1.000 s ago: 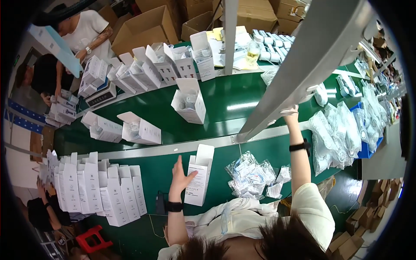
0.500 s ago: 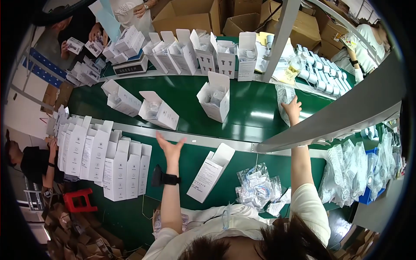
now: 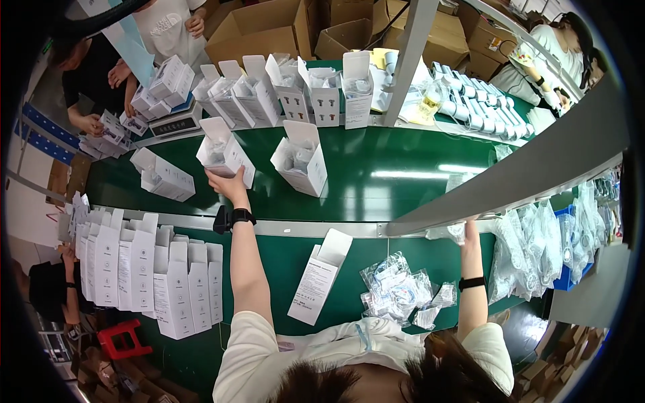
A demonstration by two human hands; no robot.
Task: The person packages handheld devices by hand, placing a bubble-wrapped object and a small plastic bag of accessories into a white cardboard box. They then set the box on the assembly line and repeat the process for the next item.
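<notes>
My left hand [image 3: 230, 187] grips the near lower side of an open white box [image 3: 232, 158] that holds a clear-wrapped item. Another open white box [image 3: 300, 161] stands to its right, and a third white box [image 3: 164, 176] to its left, both with wrapped contents. Under the grey beam, my right hand [image 3: 469, 232] shows only near the wrist; its fingers are hidden. A clear bubble-wrap bag [image 3: 445, 233] is against it, showing on both sides of the beam. Close to me, an upright white box [image 3: 316, 279] stands with its flap raised.
A grey curved beam [image 3: 524, 181] crosses above the right side. Clear packets [image 3: 400, 285] lie before me, beside hanging bubble-wrap bags [image 3: 527, 258]. White cartons [image 3: 171, 289] stand in rows at left. More open boxes [image 3: 252, 97] line the far ledge. Co-workers [image 3: 91, 84] are at the far left.
My left hand has gone from empty and spread to holding the white box, which has moved farther away. My right hand has drawn back toward me with the bubble-wrap bag. The view has shifted.
</notes>
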